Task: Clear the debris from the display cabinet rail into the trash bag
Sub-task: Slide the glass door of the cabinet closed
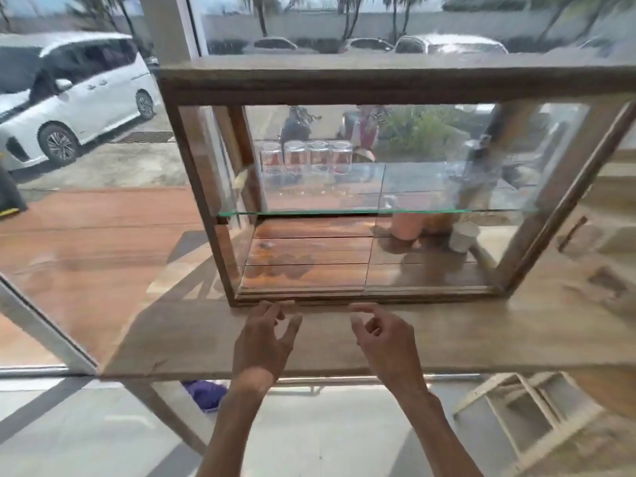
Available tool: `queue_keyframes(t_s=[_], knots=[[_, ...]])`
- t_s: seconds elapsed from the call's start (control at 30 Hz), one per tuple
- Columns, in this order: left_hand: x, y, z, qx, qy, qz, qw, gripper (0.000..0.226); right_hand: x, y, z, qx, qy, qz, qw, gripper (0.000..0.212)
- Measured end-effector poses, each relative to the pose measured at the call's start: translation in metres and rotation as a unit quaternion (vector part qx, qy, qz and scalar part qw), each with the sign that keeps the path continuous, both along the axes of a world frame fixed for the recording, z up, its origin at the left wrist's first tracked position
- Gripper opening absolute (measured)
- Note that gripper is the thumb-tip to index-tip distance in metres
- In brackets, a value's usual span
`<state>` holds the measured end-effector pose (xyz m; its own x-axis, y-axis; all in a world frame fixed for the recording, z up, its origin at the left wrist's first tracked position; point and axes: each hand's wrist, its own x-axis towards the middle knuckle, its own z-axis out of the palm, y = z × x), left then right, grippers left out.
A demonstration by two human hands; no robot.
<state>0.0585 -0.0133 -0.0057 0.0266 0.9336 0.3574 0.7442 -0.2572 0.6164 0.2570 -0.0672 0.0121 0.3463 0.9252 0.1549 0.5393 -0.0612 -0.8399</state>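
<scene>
A wooden display cabinet (192,160) with glass sides stands on a wooden counter (481,332). Its bottom front rail (327,297) runs along the cabinet's lower edge. My left hand (265,339) hovers just before the rail's left part, fingers spread and curled, holding nothing. My right hand (382,335) sits beside it to the right, fingers also apart, fingertips close to the rail. The image is too blurred to make out debris on the rail. No trash bag is clearly in view; a purple thing (204,394) lies on the floor under the counter.
Inside the cabinet, several glass jars (306,158) stand on a glass shelf (344,212); a pink bottle (407,223) and a white cup (463,237) sit on the wooden floor at right. A pale wooden frame (523,411) lies on the floor lower right.
</scene>
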Motion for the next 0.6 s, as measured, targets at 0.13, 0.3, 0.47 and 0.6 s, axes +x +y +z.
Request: queue_keyframes(t_s=[0.13, 0.3, 0.47, 0.6], knots=[[0.036, -0.005, -0.026, 0.003, 0.029, -0.055, 0.998, 0.028, 0.063, -0.007, 0.005, 0.047, 0.009, -0.048, 0.998, 0.011], [0.048, -0.015, -0.050, 0.000, 0.172, -0.051, 0.984, 0.055, 0.116, -0.009, 0.026, 0.144, -0.024, -0.065, 0.987, 0.022], [0.053, -0.018, -0.051, -0.011, 0.263, -0.038, 0.964, 0.061, 0.161, 0.017, 0.044, 0.261, -0.081, -0.095, 0.957, 0.048], [0.054, -0.017, -0.053, -0.024, 0.283, -0.039, 0.958, 0.063, 0.180, 0.036, 0.055, 0.233, -0.135, -0.124, 0.955, 0.076]])
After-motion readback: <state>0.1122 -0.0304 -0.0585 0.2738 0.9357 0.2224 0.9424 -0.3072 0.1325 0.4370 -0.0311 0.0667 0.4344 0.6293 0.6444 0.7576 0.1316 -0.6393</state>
